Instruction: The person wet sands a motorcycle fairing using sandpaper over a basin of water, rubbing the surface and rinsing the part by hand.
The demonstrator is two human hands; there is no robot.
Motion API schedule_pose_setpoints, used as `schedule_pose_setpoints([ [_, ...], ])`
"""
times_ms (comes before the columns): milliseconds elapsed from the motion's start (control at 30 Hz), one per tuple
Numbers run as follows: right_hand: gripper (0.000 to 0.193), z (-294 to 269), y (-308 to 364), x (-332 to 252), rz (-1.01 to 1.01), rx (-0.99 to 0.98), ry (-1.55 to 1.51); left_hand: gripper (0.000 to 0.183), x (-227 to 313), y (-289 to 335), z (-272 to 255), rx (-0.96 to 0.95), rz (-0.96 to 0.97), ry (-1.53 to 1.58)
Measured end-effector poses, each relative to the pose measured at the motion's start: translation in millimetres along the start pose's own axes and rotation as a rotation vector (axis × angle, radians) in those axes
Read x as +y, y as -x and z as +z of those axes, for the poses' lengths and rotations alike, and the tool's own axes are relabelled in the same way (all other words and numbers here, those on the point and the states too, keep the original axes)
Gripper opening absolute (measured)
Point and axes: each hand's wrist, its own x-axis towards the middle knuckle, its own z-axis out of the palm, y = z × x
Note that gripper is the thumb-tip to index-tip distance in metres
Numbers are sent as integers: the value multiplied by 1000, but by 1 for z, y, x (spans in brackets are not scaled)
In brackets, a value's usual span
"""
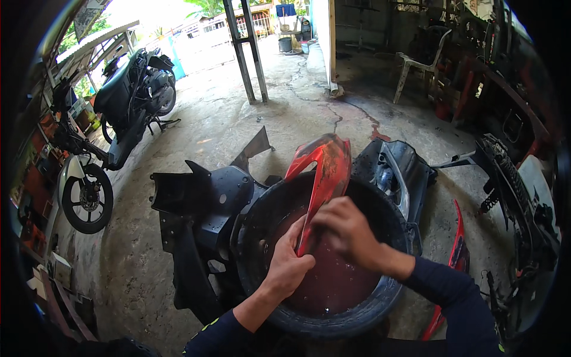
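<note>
My left hand (288, 262) is closed around the lower, narrow end of a red motorcycle fairing panel (327, 169). The panel rises tilted over a round black tub (389, 291) of murky reddish water (339, 279). Dark grime streaks its upper face, and a gap splits it into two arms. Right beside the panel's edge is my right hand (351, 229), blurred by motion, its fingers curled in. Whatever those fingers hold is hidden.
Wet black fairing parts (205, 196) lie left of the tub, with another dark panel (392, 163) behind it. A red trim piece (455, 256) and a stripped motorcycle frame (505, 172) are at right. A motorcycle (128, 98), a metal post (247, 53) and a plastic chair (422, 59) stand farther off.
</note>
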Motion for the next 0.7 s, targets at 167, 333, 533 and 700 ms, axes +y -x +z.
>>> schedule_pose_setpoints([
  [167,36,-4,-1,-1,-54,-16,-68,83,7,6,7,2,7,-11],
  [333,34,3,4,-41,-134,16,-128,83,8,2,8,-10,-8,-2],
  [533,40,0,2,-18,-66,-17,-63,83,3,3,4,-2,23,-38],
  [700,39,1,-11,10,23,42,27,83,-1,-3,3,12,25,-43],
])
